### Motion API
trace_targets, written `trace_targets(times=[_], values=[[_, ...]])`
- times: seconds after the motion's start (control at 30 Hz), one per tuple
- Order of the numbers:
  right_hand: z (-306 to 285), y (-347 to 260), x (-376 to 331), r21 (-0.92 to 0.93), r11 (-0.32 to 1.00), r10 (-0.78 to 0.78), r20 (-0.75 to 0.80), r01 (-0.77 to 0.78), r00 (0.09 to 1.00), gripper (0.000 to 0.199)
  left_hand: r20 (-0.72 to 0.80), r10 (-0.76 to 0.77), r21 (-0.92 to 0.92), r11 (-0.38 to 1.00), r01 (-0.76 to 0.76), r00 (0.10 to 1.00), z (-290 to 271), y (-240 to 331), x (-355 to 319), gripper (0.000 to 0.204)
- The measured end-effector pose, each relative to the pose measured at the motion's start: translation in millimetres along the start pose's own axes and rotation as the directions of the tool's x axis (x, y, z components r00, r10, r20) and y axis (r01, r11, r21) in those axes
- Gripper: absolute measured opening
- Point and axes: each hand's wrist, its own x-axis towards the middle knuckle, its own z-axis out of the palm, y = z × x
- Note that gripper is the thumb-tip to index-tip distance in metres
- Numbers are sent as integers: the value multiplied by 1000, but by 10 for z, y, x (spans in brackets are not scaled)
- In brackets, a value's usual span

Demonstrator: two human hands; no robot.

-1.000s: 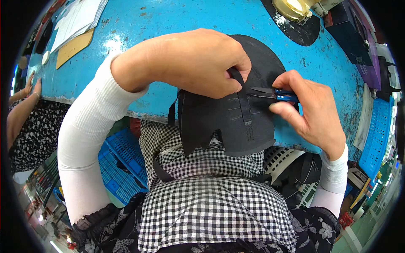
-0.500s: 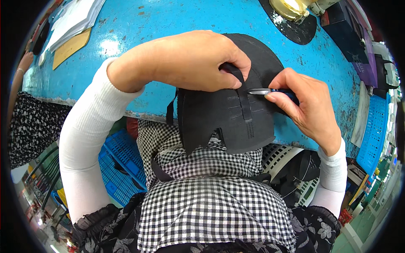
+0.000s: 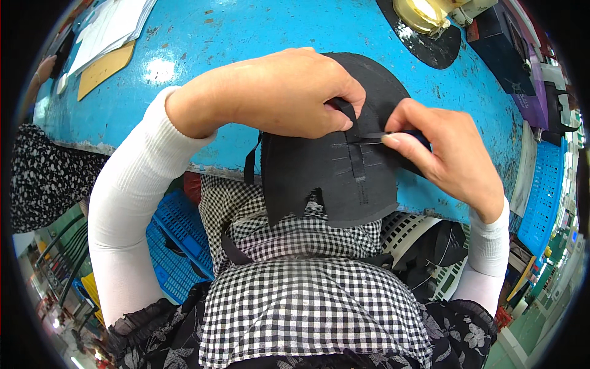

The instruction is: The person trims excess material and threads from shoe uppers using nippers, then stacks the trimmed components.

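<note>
A stiff black rounded panel (image 3: 292,175), with a notch in its near edge and pale lines marked across it, lies over the table's front edge. A narrow black strap (image 3: 357,161) runs along its middle, stitched down at the near end. My left hand (image 3: 295,95) pinches the strap's far part between thumb and fingers, raising it off the panel. My right hand (image 3: 452,150) is closed around a small pair of thread snips (image 3: 370,136). Their pointed metal blades are apart and lie at the strap, just below my left fingertips. Most of the snips' handle is hidden in my palm.
The blue table (image 3: 239,31) bears papers (image 3: 114,34) at far left and a yellowish container (image 3: 421,15) on a black piece at far right. Dark boxes (image 3: 507,52) stand at the right edge. Blue crates (image 3: 178,240) sit below. Another person's hand (image 3: 43,69) shows far left.
The snips' blades have parted and shifted slightly left onto the strap. The panel and my left hand have moved only slightly. The other person's hand at far left has moved up.
</note>
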Motion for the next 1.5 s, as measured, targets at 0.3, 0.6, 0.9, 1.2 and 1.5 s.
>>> trace_targets(times=[0.3, 0.6, 0.9, 1.2, 1.5], values=[[90, 25, 46, 13, 1000, -14, -60, 15, 998, 26, 18, -33, -7, 999, 33, 999, 4, -3, 3, 9], [174, 73, -72, -40, 998, -56, -175, 49, 983, 25, 29, -42, -49, 998, 44, 999, -9, -12, -7, 11], [255, -337, -368, -217, 943, -295, -201, 251, 934, 25, 36, -19, -114, 993, 23, 999, -24, -41, -45, 11], [748, -550, -277, -500, 862, -214, -210, 83, 954, 26, -321, -256, -620, 785, 2, 912, -352, -105, -375, 26], [412, -89, -351, 880, 377, 332, 162, -289, 929, 18, -330, -168, -343, 938, 48, 929, -490, 84, -426, 23]])
